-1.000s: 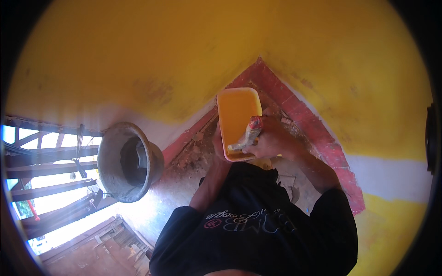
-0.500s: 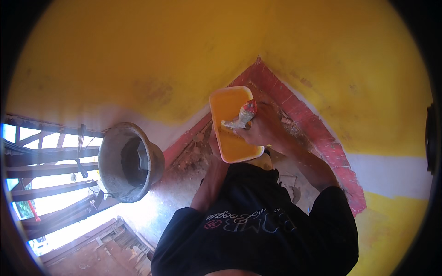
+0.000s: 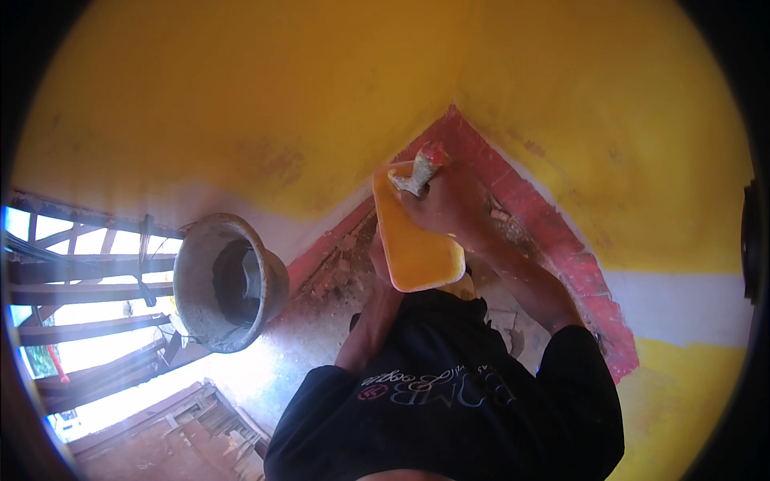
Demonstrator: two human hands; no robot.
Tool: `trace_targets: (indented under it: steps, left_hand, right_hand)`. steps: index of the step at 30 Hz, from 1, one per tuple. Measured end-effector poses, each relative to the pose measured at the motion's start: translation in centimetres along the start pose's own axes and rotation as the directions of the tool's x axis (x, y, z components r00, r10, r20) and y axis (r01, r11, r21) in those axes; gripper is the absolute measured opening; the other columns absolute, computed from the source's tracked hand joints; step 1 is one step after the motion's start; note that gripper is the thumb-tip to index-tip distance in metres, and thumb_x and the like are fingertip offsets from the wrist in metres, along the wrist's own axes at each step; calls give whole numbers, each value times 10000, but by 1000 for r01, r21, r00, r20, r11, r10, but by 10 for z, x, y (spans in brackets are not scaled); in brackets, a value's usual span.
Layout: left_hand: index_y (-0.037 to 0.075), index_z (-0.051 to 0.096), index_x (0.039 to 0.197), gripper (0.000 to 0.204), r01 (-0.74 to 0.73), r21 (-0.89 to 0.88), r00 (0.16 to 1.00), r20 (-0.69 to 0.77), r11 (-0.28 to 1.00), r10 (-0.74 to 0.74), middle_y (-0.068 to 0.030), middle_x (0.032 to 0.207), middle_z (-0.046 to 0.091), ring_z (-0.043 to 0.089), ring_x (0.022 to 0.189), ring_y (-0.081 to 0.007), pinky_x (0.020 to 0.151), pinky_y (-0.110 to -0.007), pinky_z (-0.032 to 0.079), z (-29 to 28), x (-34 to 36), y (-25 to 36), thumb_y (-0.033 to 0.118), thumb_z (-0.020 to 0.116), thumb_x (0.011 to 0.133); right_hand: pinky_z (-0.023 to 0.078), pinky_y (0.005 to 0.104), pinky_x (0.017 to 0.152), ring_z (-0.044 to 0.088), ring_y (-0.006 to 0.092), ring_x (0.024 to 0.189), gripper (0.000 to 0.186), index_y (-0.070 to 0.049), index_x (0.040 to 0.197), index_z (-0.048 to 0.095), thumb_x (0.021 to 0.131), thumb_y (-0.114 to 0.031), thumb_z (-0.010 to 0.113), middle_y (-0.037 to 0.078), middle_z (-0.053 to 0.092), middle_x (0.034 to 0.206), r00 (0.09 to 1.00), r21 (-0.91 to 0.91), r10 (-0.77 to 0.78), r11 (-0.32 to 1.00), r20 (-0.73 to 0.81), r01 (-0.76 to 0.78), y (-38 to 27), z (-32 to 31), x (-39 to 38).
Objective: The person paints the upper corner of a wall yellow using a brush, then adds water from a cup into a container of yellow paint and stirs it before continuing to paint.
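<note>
A shallow rectangular yellow-orange paint tray (image 3: 417, 260) with a pale rim is held in front of my body. My left hand (image 3: 380, 255) grips its left side, with the fingers largely hidden behind and under it. Over the tray's far end, my right hand (image 3: 449, 200) is closed round a hand tool (image 3: 419, 175) smeared with whitish paint, red at its upper end. The tool's pale lower end points left over the tray. Whether it touches the tray's surface I cannot tell, nor its exact kind.
Yellow walls (image 3: 345, 104) meet in a corner ahead, with a red band (image 3: 529, 212) along their base. Rubble (image 3: 345, 256) lies on the floor there. To the left, a large grey tub (image 3: 184, 280) stands beside a slatted wooden opening (image 3: 96, 297) with bright light coming through.
My right hand and the tool have moved away from me, toward the tray's far end. The tray has shifted slightly right and nearer, and my left hand still holds it.
</note>
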State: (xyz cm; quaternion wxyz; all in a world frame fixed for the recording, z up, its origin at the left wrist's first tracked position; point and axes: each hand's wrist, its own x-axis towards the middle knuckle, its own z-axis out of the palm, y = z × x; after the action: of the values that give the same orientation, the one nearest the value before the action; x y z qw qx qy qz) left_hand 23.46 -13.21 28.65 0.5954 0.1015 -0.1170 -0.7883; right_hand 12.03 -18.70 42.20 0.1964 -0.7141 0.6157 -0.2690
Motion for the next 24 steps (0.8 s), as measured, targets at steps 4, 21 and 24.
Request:
trace_targets:
  steps: [4,21,24]
  left_hand:
    - [55,456,1311,420,29,-62,999,-43,998,-32,-91,1201,572,582,1063,-219,925,-342,473,0,-1,0,319,342,1004]
    - [67,442,1337,486,88,-168,995,65,982,-78,-108,1243,552,564,1109,-258,963,-398,454,0,0,9,390,307,1000]
    - [66,439,1344,505,81,-175,997,12,981,-80,-114,1269,543,553,1133,-268,977,-410,445,-9,-1,7,408,310,997]
  right_hand:
    - [474,423,771,636,322,732,195,-80,805,686,698,-230,749,104,659,751,991,-39,-121,992,-58,119,17,-7,1]
    - [396,406,866,611,258,823,120,-123,779,711,663,-153,721,72,675,786,924,-236,-345,896,163,376,15,8,-3]
    - [412,409,847,620,281,806,123,-110,748,691,655,-174,740,90,663,753,932,-194,-271,927,242,320,12,3,-13]
